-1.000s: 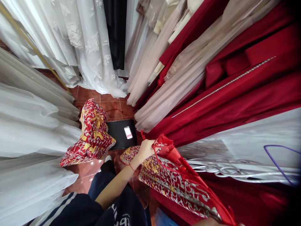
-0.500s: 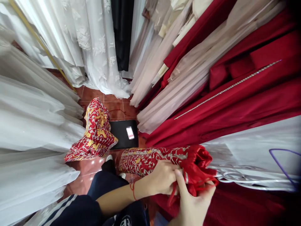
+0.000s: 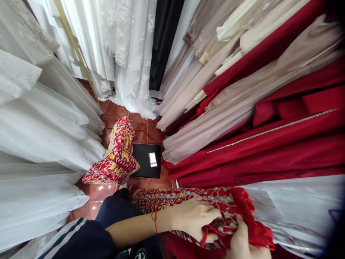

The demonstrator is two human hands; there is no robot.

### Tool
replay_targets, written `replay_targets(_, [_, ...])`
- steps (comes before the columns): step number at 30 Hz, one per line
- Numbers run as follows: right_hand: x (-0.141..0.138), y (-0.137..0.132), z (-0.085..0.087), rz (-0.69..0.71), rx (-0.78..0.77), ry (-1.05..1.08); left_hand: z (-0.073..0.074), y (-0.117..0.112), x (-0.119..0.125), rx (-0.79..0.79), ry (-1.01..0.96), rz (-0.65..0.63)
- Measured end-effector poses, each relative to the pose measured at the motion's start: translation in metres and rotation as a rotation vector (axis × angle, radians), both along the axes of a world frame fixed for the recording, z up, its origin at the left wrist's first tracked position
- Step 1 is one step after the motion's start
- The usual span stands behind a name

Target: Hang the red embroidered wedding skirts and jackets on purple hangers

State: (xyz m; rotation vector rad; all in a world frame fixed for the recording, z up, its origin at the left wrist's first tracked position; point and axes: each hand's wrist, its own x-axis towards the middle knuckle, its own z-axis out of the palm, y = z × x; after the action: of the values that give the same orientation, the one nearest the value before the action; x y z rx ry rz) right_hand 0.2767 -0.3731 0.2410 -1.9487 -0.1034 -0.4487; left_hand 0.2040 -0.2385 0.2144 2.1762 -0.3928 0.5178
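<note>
A long red garment [image 3: 161,196] with silver and yellow embroidery hangs in front of me, its red satin top edge [image 3: 258,232] to the right. My left hand [image 3: 198,217], a red string around its wrist, lies across the garment with fingers curled on the cloth. A red cord [image 3: 206,235] passes by its fingertips. My right hand [image 3: 244,241] grips the satin part near the top edge, its thumb on the near face and its other fingers mostly hidden. On the floor at the left stands a similar red-and-gold embroidered cloth piece [image 3: 117,158].
White gowns [image 3: 54,118] hang along the left and white lace ones [image 3: 132,57] at the back, beside a black garment [image 3: 165,43]. Blush and red dresses [image 3: 269,151] fill the right. A flat black object [image 3: 142,160] lies on the tiled floor [image 3: 110,109].
The garment's bunched satin top is now spread out flatter. Both hands have moved slightly lower in view, my right hand toward the top edge. The whole view has shifted a little.
</note>
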Motion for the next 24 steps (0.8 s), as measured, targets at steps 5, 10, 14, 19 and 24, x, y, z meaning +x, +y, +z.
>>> replay_targets(5, [-0.022,0.092,0.061,-0.022,0.12,-0.183,0.015,0.054,-0.021,-0.165,0.005,0.099])
replay_targets(10, [-0.032,0.207,0.095,0.35,0.029,-0.262,0.02,0.12,-0.046,-0.433,-0.037,0.337])
replay_targets(14, [-0.067,0.301,0.075,0.901,-0.262,-0.294,0.002,0.191,-0.089,-0.691,-0.021,0.696])
replay_targets(19, [-0.161,0.387,0.005,1.501,-0.407,-0.478,-0.062,0.283,-0.192,-0.893,0.105,1.152])
replay_targets(24, [-0.223,0.404,-0.085,1.717,-0.844,-0.564,-0.135,0.301,-0.276,-1.136,0.201,1.438])
